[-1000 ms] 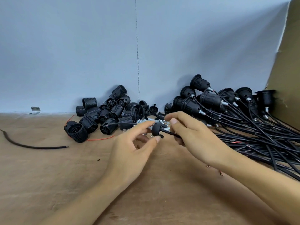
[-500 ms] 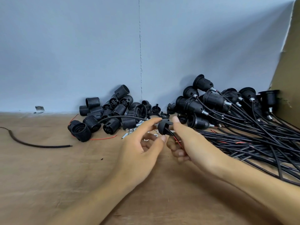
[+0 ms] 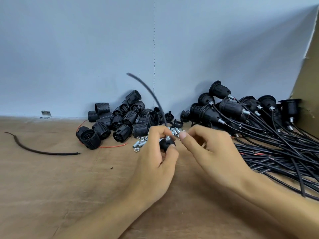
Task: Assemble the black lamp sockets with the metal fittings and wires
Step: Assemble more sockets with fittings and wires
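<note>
The cap (image 3: 166,145) is a small black socket part. It is held just above the middle of the tabletop (image 3: 69,187). The left hand (image 3: 155,166) grips it, with fingers and thumb curled round it. A silver fitting (image 3: 167,137) sticks out of its top. A black wire (image 3: 148,89) comes up from there and bends up and to the left in the air.

The right hand (image 3: 214,152) is just beside the cap. Its fingers are curled and its thumb points at the cap. I cannot tell if it pinches something tiny.

Loose fittings (image 3: 140,144) lie right behind the hands. Behind them, by the back edge, is a heap of bare sockets (image 3: 120,121) with no wires. In the back right corner is a big pile of done sockets (image 3: 224,107). Each has a fitting and a long wire that runs toward the right edge. A wire bit (image 3: 43,151) lies near the left edge.

I think a lot of the job is done. This cap looks to have its wire and fitting, and still needs its body. The bare heap is still left.
</note>
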Demonstrator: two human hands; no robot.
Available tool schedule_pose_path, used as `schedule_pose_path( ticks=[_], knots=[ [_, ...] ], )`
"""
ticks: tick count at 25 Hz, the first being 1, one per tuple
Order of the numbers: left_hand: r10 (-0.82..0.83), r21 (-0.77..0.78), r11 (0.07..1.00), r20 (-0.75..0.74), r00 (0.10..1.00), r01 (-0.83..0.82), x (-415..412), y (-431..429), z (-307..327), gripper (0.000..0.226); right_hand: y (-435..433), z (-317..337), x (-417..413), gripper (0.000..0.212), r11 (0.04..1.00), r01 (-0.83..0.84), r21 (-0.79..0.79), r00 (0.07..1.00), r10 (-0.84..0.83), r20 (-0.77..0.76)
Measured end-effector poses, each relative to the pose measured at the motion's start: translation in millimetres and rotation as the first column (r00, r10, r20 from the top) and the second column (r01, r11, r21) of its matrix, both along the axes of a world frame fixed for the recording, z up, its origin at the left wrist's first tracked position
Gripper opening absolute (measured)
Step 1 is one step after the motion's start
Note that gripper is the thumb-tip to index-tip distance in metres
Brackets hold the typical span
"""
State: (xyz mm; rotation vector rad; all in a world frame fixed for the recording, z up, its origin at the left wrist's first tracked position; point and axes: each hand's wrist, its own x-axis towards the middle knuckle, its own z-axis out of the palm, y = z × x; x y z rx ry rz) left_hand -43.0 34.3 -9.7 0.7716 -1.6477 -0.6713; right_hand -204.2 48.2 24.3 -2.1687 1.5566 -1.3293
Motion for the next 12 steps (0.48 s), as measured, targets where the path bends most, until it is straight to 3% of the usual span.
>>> schedule_pose_path(
  ticks=[2, 4, 6, 9, 12],
  knots=[
    [-0.048, -0.031, 0.998, 0.200, 0.979, 0.055, 4, -2, -1, 0.026, 1, 7, -4, 0.014, 0.957, -0.027, -0.290, 0.985, -0.023, -0.168],
    [-0.075, -0.029, 0.996, 0.323, 0.943, 0.089, 4, -3, 1, 0.032, -4, 10, -10, 0.013, 0.878, -0.127, -0.461, 0.904, -0.089, -0.419],
    [-0.074, -0.020, 0.996, 0.363, 0.929, 0.087, 3, -2, 0, 0.033, -9, 6, -20, 0.020, 0.884, -0.204, -0.420, 0.802, -0.095, -0.589],
    [-0.020, -0.014, 1.000, 0.344, 0.939, 0.026, 7, -5, -2, 0.033, -10, -3, -30, 0.029, 0.964, -0.168, -0.205, 0.762, -0.005, -0.648],
    [0.002, 0.074, 0.997, 0.273, 0.962, -0.023, 13, -12, -4, 0.039, -15, 0, -38, 0.035, 0.970, -0.069, -0.232, 0.728, -0.110, -0.677]
  ],
)
